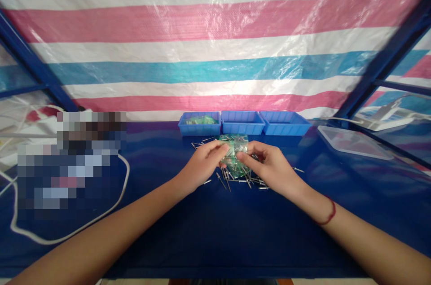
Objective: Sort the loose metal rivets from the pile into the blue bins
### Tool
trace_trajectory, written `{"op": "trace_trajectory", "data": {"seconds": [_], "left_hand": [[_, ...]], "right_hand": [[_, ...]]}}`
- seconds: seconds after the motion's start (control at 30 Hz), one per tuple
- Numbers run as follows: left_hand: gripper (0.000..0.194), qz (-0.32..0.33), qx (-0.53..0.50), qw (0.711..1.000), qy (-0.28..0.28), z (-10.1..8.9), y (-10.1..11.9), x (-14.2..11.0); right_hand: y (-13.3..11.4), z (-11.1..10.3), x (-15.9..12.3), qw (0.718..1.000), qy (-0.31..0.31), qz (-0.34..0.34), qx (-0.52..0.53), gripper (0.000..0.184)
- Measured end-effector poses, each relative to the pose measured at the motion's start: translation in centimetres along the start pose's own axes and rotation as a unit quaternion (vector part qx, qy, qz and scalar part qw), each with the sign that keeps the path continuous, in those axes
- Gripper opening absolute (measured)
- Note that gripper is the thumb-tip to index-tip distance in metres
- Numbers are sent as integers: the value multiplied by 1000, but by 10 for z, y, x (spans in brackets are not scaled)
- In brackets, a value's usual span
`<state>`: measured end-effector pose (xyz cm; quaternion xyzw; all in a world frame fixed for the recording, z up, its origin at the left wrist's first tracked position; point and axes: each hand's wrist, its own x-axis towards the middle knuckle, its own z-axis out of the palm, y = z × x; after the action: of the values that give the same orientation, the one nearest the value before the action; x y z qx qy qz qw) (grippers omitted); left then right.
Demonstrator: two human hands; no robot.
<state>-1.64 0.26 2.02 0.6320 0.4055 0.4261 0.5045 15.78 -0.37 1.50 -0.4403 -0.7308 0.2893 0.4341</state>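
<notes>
Between my two hands is a small clear plastic bag (238,145) with a green tint and metal pieces showing inside. My left hand (206,159) pinches its left side, thumb on top. On the other side, my right hand (266,161) grips the bag with thumb and fingers. Below and around it lies a loose pile of pop rivets (249,181) on the blue table (215,226). Part of the pile is hidden by the bag and my hands.
Three blue bins stand in a row behind the pile; the left bin (199,131) holds greenish bags. A translucent lid (353,143) lies at the right. A white cable (126,177) loops across the left, beside a pixelated area. A striped tarp (215,65) hangs behind.
</notes>
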Motion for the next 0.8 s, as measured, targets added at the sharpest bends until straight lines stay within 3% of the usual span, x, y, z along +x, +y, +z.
{"op": "trace_trajectory", "data": {"seconds": [0.23,0.4,0.5,0.6,0.7,0.8], "left_hand": [[18,63,16,998,-2,2,-4,-1],[15,129,70,986,79,0,-8,-3],[14,214,134,963,90,-1,-6,-7],[22,278,197,939,51,0,-3,-10],[30,256,189,947,38,2,-3,-10],[35,162,97,981,39,3,-5,-9]], "right_hand": [[-9,0,-2,997,-5,-13,70,28],[-10,1,-3,989,60,49,123,33],[-13,0,-5,974,-1,138,180,51],[-16,0,-6,943,-56,192,265,47],[-15,1,-5,937,-44,179,295,36],[-10,0,-4,958,-27,129,253,36]]}}
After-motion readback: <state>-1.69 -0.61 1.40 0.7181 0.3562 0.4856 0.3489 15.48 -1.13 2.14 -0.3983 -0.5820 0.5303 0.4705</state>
